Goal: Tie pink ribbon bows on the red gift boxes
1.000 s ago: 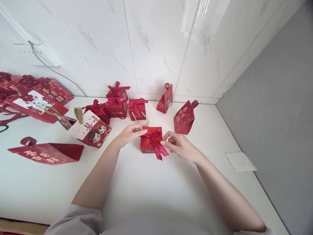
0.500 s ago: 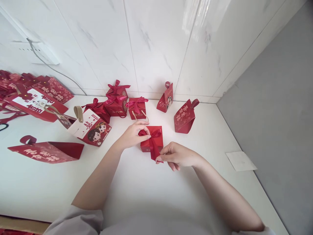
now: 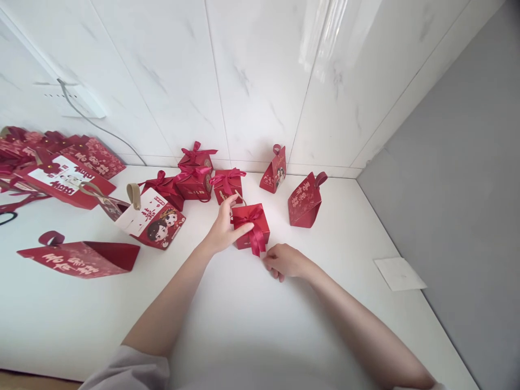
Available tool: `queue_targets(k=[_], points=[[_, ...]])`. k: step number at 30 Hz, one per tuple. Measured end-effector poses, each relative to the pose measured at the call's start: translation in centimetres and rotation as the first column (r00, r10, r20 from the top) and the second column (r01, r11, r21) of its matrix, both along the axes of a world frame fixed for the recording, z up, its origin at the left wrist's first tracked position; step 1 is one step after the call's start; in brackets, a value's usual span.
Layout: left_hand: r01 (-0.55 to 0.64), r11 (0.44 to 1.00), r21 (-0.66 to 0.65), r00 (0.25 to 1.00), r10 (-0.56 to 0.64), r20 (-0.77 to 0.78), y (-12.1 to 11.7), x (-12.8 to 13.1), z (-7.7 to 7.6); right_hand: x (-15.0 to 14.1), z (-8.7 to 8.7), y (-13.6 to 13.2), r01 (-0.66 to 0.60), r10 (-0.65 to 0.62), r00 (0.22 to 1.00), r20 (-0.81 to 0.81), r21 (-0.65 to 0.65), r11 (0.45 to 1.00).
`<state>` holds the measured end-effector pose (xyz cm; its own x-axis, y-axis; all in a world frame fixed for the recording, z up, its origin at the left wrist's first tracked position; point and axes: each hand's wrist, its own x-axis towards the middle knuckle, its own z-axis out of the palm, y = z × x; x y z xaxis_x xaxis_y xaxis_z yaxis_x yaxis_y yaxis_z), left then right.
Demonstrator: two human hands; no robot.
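A small red gift box with a satin ribbon bow sits on the white counter in front of me. My left hand grips its left side, thumb on the near face and fingers over the top. My right hand lies on the counter just in front of the box and to its right, fingers curled, with its fingertips near the hanging ribbon tail. I cannot make out whether it pinches the ribbon.
Three more ribbon-tied red boxes cluster by the tiled wall. Two red handled bags stand at the right, and a cartoon-printed bag and flat red bags lie at the left. A white paper square lies near the grey wall.
The box has shifted away from me toward the cluster, with my left hand now gripping its side. My right hand has dropped from the bow to the counter in front of the box.
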<state>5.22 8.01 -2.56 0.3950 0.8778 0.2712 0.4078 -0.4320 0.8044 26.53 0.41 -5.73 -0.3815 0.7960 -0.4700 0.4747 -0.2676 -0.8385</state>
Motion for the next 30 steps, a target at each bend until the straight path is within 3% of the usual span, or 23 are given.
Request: queue_targets(k=[3,5,8,12,15,18,30], points=[[0.108,0.993,0.044,0.989,-0.112,0.092,0.0,-0.3,-2.4,0.0,-1.6,1.1,0.066,-0.063,0.994,-0.088,0.031,0.997],[0.171,0.985,-0.011,0.975,-0.168,0.146,-0.1,-0.5,-3.9,0.2,-2.3,1.7,0.121,-0.111,0.981,-0.16,0.048,0.992],[0.161,0.984,-0.08,0.981,-0.151,0.121,-0.3,-0.8,-5.1,0.4,-2.9,2.2,0.203,-0.174,0.94,-0.295,0.068,0.977],[-0.069,0.995,0.071,0.996,0.064,0.059,-0.5,-0.7,-4.8,0.0,-2.8,1.9,0.308,-0.213,0.845,-0.491,0.121,0.944],[-0.197,0.954,0.225,0.979,0.181,0.091,-0.5,-0.5,-4.5,-1.0,-2.3,1.3,0.327,-0.186,0.748,-0.637,0.11,0.939],[-0.248,0.904,0.35,0.968,0.219,0.12,-0.4,-0.3,-4.5,-1.9,-2.2,0.9,0.3,-0.16,0.673,-0.722,0.069,0.952],[-0.232,0.868,0.439,0.972,0.185,0.147,0.3,0.2,-5.3,-1.3,-2.6,1.2,0.178,-0.132,0.749,-0.65,0.005,0.984]])
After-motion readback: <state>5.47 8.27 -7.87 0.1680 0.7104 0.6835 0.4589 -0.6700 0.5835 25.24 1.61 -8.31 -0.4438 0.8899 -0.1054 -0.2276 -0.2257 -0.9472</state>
